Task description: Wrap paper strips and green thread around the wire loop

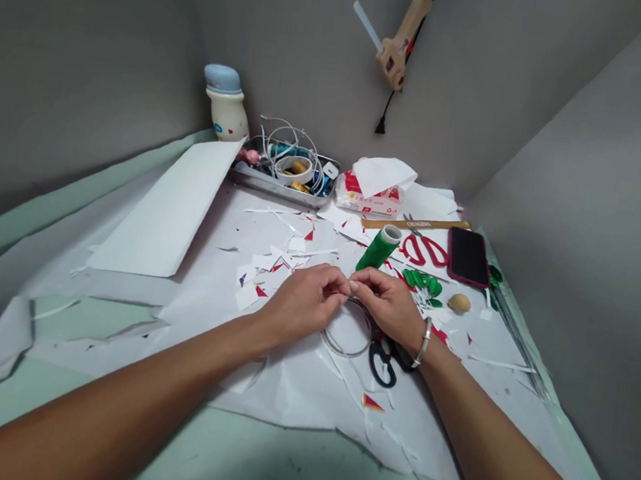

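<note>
My left hand [311, 299] and my right hand [392, 302] meet over the paper, both closed in a pinch with fingertips almost touching. A trace of green shows between them, too small to name. Just beneath the fingers is a thin round hoop [347, 355]; whether they grip its upper edge is hidden. Behind my hands stands a green thread spool [377, 250], slightly tilted. Black-handled scissors [383, 366] lie partly under my right wrist. Small green leaf-shaped pieces [424, 283] are heaped beyond the right hand, near a tan, egg-shaped object [459, 303].
Paper scraps [263, 271] litter the white sheet. Farther back are a metal tray [280, 185] of spools and cord, a tissue pack [368, 198], red-handled scissors [425, 251] and a phone [468, 257]. A folded white board [166, 212] stands left; a glue gun [401, 46] hangs above.
</note>
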`<state>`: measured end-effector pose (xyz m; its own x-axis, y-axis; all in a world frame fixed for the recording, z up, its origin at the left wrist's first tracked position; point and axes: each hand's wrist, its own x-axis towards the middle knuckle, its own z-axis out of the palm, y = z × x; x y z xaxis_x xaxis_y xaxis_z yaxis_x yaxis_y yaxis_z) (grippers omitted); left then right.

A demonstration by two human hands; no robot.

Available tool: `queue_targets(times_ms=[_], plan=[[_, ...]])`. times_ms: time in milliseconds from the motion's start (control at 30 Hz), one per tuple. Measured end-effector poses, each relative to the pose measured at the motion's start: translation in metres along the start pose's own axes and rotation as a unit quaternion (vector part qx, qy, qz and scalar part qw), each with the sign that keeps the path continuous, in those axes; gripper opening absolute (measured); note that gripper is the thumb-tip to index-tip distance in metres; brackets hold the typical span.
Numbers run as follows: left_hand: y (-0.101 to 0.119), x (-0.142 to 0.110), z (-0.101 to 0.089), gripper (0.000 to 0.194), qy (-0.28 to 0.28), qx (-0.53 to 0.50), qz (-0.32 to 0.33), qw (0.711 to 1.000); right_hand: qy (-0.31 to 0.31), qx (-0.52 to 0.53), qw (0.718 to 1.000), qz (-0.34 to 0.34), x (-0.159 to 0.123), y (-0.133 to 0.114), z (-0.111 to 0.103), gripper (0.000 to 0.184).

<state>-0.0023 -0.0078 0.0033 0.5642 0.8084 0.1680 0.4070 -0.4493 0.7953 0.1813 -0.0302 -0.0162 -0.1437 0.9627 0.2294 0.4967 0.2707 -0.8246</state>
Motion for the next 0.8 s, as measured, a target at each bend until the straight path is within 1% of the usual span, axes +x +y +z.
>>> queue_targets(times_ms=[133,467,667,800], plan=[[-0.0014,0.0000,-0.0002,0.012,0.011,-0.006,0.002,1.000,0.003,0.008,1.000,0.016,0.0005,-0.0015,-0.0013,0.015],[-0.0004,0.0012,-0.0003,0.011,0.019,0.001,0.003,1.000,0.026,-0.021,0.999,-0.007,-0.0002,-0.0029,-0.0004,0.015],[-0.0018,0.0016,0.0004,0.013,0.017,-0.036,-0.003,0.999,0.037,-0.010,0.999,-0.012,0.0001,-0.0028,0.0005,0.016],[-0.0031,0.0020,0.0003,0.012,0.039,-0.041,-0.007,0.998,0.034,-0.013,0.999,-0.008,0.0005,-0.0007,0.0026,0.016]])
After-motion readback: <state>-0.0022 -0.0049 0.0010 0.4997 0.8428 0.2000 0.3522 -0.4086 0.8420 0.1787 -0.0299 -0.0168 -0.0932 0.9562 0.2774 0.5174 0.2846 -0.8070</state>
